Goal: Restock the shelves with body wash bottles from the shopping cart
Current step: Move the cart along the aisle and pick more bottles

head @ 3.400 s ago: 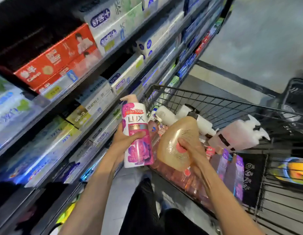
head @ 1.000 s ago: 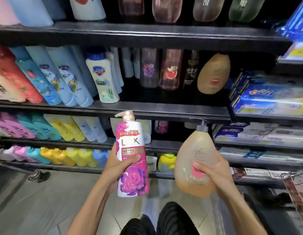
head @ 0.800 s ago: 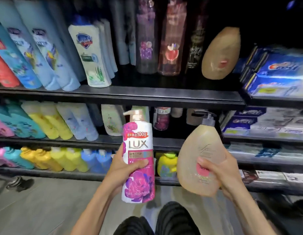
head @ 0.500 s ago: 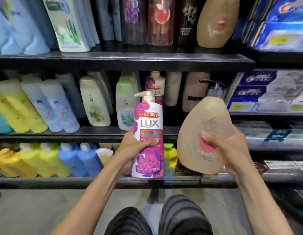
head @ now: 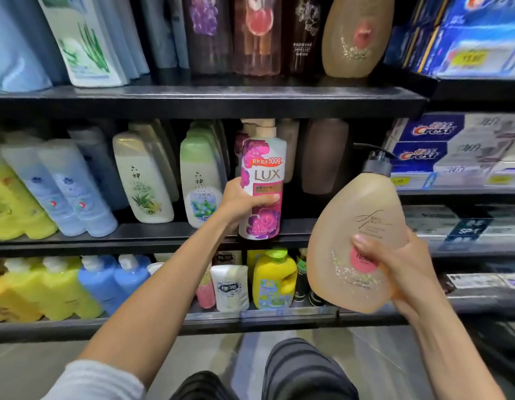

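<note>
The left grip (head: 242, 201) holds an upright LUX bottle (head: 263, 180) at the middle shelf (head: 152, 236), while the right grip (head: 400, 268) holds a tilted amber pump bottle (head: 357, 241).

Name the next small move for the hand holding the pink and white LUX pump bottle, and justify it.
Probably the left hand should ease the pink and white LUX pump bottle back onto the middle black shelf and let go: its base hangs at the shelf's front edge, with a matching bottle directly behind.
</note>
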A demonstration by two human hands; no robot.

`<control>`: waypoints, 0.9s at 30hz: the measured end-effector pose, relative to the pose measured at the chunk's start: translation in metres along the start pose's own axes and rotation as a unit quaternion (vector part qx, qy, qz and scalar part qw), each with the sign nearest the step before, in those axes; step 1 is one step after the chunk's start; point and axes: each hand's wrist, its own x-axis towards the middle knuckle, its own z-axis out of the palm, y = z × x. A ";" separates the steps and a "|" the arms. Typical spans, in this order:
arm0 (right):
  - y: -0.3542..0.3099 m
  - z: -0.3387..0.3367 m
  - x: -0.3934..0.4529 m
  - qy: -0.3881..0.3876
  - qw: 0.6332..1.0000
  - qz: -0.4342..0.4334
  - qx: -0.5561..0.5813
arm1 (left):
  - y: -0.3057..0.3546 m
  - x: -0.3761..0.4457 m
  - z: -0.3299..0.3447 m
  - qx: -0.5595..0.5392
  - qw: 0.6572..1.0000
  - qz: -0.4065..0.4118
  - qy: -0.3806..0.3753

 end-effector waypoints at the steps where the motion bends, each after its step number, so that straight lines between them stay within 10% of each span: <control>1: 0.002 0.000 0.001 -0.003 1.000 0.003 -0.001 | -0.002 0.005 -0.001 0.002 1.000 0.000 -0.001; 27: 0.020 0.016 0.012 -0.031 0.999 0.029 0.006 | -0.040 0.011 0.007 0.122 0.973 0.124 0.151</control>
